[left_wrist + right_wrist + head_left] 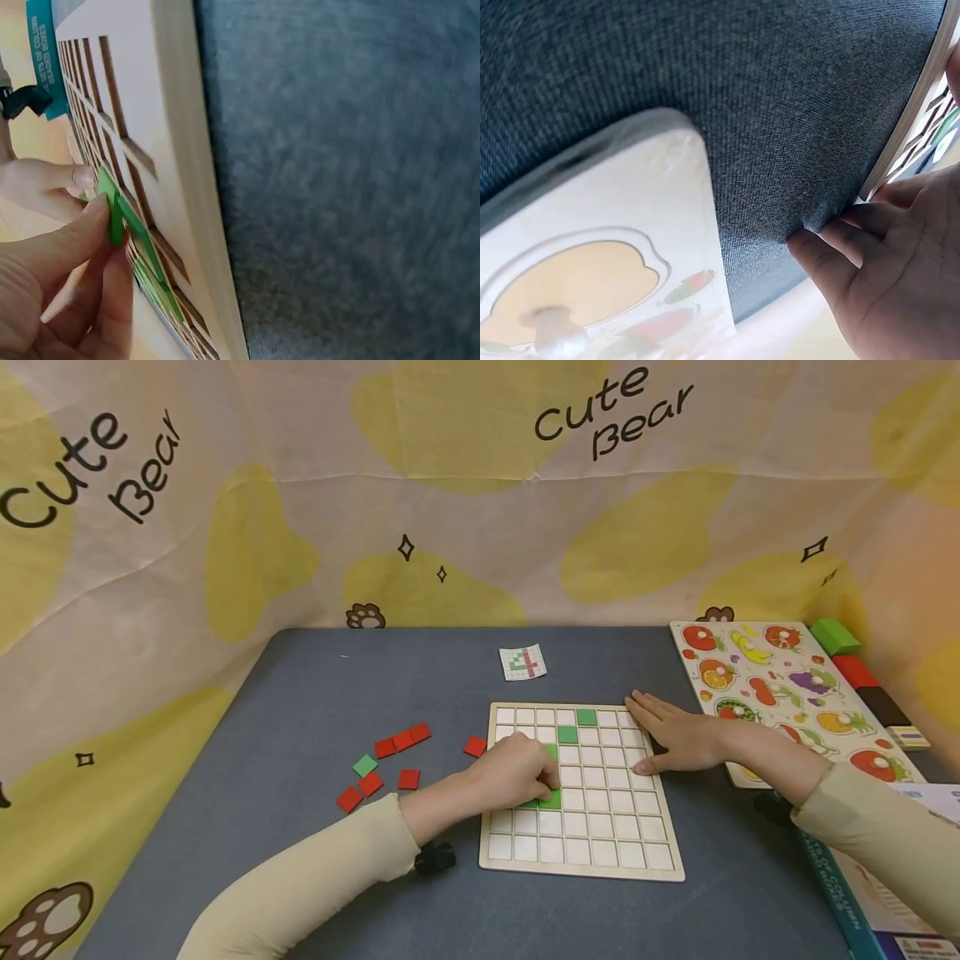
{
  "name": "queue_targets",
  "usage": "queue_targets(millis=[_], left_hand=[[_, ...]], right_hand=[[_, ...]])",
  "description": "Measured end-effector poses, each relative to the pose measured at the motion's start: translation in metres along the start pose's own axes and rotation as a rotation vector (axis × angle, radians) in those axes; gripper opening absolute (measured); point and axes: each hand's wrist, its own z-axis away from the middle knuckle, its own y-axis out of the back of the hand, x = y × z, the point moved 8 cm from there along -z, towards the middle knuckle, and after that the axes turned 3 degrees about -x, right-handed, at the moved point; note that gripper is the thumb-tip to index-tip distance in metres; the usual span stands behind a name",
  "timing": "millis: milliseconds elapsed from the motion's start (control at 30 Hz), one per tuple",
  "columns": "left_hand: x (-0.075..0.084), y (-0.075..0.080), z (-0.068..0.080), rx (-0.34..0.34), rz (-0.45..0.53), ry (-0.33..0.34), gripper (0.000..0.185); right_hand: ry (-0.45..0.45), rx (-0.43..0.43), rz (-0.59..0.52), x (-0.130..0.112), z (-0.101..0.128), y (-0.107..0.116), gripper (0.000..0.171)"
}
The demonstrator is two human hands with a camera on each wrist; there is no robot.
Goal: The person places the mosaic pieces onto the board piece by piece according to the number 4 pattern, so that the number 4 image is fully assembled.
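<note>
My left hand (512, 772) reaches over the left half of a wooden grid board (581, 870) with white squares. Between its thumb and fingers it pinches a green square tile (111, 206), held tilted against the grid beside another green tile (142, 238). More green tiles sit in the board's squares, one in the top row (587, 717) and one just below it (567, 735). My right hand (678, 737) lies at the board's upper right corner, fingers extended. In the right wrist view its fingertips (804, 241) touch the dark cloth and the board's edge.
Several loose red tiles (402, 741) and a green one (365, 766) lie left of the board. Behind it is a small pattern card (523, 662). A fruit puzzle board (787, 689), coloured blocks (834, 637) and a teal-edged box (840, 885) stand on the right.
</note>
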Motion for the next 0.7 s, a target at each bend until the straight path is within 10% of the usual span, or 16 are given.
queue_targets(millis=[200,367,567,700], left_hand=[[0.000,-0.003,0.010,-0.039,-0.196,-0.053,0.036],[-0.017,0.013,0.030,-0.026,-0.160,-0.102,0.043],[-0.075,0.062,0.065,0.080,0.016,0.021,0.030],[-0.121,0.079,0.098,0.022,0.146,0.095,0.026]], right_hand=[[-0.001,-0.003,0.002,-0.001,0.000,0.000,0.109],[0.005,0.007,0.002,-0.003,0.001,0.001,0.108],[0.010,0.011,-0.001,-0.004,0.001,0.002,0.108],[0.012,0.011,-0.006,-0.004,0.001,0.001,0.108]])
